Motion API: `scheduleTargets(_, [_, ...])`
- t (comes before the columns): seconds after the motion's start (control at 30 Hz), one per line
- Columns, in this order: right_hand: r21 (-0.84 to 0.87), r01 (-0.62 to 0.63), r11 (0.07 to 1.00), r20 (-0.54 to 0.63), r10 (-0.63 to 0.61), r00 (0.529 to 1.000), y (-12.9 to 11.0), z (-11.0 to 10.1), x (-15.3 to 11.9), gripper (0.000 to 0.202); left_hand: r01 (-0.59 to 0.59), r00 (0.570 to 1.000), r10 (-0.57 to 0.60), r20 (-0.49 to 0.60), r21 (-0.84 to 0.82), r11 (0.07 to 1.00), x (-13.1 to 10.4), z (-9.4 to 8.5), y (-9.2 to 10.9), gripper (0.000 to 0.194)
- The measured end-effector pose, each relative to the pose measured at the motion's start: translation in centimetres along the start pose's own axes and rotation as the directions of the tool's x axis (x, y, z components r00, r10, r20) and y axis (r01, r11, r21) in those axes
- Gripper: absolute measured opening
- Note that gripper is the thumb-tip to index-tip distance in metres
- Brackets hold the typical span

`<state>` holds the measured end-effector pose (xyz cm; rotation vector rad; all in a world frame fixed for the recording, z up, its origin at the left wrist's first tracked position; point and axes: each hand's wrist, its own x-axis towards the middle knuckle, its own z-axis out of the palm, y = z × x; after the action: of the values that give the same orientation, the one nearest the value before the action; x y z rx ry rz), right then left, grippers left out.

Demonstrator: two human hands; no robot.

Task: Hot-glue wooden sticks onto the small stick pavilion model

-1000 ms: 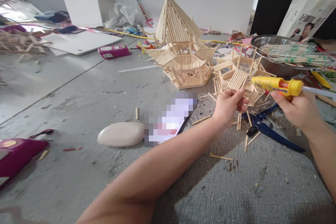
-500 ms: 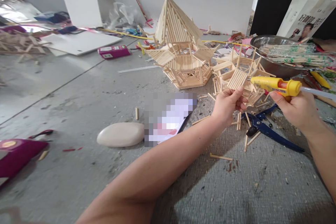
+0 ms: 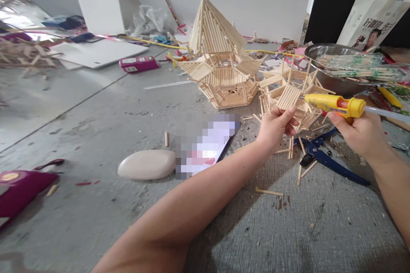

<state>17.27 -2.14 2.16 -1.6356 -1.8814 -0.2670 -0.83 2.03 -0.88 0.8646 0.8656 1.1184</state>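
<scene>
Right of centre in the frame, the person's left hand is closing thumb against fingers on the lower edge of a small slatted panel, which is tilting up toward me. Just beside it, the right hand is wrapping around the handle of a yellow glue gun, its fingers mostly hidden from me. The nozzle is pointing left, near the panel's right edge; whether it is touching, I can't tell. A clear glue stick is poking out of the gun's back toward the right edge of the frame.

Behind the panel, a low stick framework is standing on the floor. Below the hands, blue-handled pliers are lying among loose sticks. A taller stick pavilion is rising at upper centre, while a metal bowl is holding wrapped stick bundles at upper right. Left of the forearm, a phone is lying beside a pale rounded object.
</scene>
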Motion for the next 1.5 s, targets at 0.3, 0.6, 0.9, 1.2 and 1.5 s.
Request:
scheduleTargets(0.3, [-0.033, 0.052, 0.998, -0.021, -0.053, 0.998, 0.0, 0.0, 0.0, 0.038, 0.026, 0.999, -0.026, 0.023, -0.024, 0.999, 0.1, -0.2, 0.1, 0.021])
scheduleTargets(0.6, [0.007, 0.129, 0.992, -0.047, -0.129, 0.991, -0.2, -0.6, 0.4, 0.037, 0.079, 0.996, -0.076, 0.044, -0.081, 0.994, 0.0, 0.1, 0.5, 0.024])
scheduleTargets(0.9, [0.017, 0.019, 1.0, 0.023, -0.019, 1.0, -0.4, -0.5, -0.1, 0.042, 0.182, 0.983, -0.178, 0.04, -0.164, 0.969, -0.1, 0.4, 1.3, 0.025])
scheduleTargets(1.2, [0.066, 0.029, 0.997, 0.017, -0.03, 0.999, -0.5, -0.3, -0.2, 0.035, 0.223, 0.975, -0.216, 0.057, -0.191, 0.956, -0.1, 0.3, 1.5, 0.028])
scheduleTargets(1.5, [0.062, 0.015, 0.998, 0.036, -0.017, 0.999, -0.5, -0.3, -0.2, 0.04, 0.292, 0.956, -0.279, 0.088, -0.228, 0.929, 0.0, -0.1, 1.8, 0.044])
